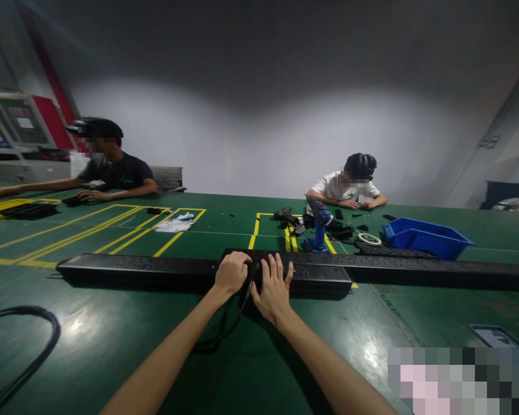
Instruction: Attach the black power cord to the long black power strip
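A long black power strip point(147, 272) with rows of sockets and small red marks lies across the green table in front of me. My left hand point(232, 273) is closed, its fingers curled over the strip's top near the middle; what lies under the fingertips is hidden. Just right of it, my right hand point(275, 289) rests on the same strip with its fingers apart. Between the two hands a black cable point(244, 302) comes off the strip and drops to the table toward me.
Behind this strip a second long black power strip point(436, 272) runs to the right. Past it stand a blue cordless drill point(318, 227) and a blue bin point(428, 236). A thick black cable point(54, 331) loops at the left. Two people sit across the table.
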### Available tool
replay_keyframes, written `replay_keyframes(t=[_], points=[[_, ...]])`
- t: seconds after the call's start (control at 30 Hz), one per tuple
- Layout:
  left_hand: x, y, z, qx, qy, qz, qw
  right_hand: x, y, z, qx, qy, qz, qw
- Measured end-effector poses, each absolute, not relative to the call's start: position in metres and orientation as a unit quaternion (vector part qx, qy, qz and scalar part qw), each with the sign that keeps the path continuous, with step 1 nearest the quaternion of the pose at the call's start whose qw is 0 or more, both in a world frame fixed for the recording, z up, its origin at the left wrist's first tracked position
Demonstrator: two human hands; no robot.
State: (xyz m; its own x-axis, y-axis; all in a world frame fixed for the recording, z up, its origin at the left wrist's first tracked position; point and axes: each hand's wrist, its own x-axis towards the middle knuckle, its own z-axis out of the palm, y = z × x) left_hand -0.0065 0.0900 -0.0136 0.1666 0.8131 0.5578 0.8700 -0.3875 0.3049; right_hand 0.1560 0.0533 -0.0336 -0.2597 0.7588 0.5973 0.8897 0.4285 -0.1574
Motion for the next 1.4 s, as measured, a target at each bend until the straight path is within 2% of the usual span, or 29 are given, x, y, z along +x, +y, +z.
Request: replay_keyframes(t=[0.23,0.63,0.77,0.93,1.17,1.4], points=[[-0.003,0.090,-0.022,-0.760,-0.555,-0.329,0.078,0.156,0.053,-0.035,-0.532,-0.780,-0.098,0.314],[-0.004,0.090,-0.026,-0.758,-0.554,-0.333,0.081,0.158,0.053,-0.035,-0.516,-0.788,-0.077,0.328],[-0.006,0.091,-0.031,-0.759,-0.527,-0.372,0.087,0.159,0.053,-0.034,-0.506,-0.796,-0.077,0.322],[-0.012,0.090,-0.033,-0.763,-0.479,-0.432,0.043,0.160,0.052,-0.032,-0.505,-0.800,-0.076,0.316],[-0.018,0.098,-0.029,-0.769,-0.474,-0.430,-0.014,0.163,0.053,-0.025,-0.496,-0.799,-0.045,0.337],[-0.019,0.102,-0.032,-0.747,-0.514,-0.420,-0.027,0.163,0.057,-0.022,-0.462,-0.812,-0.053,0.352]])
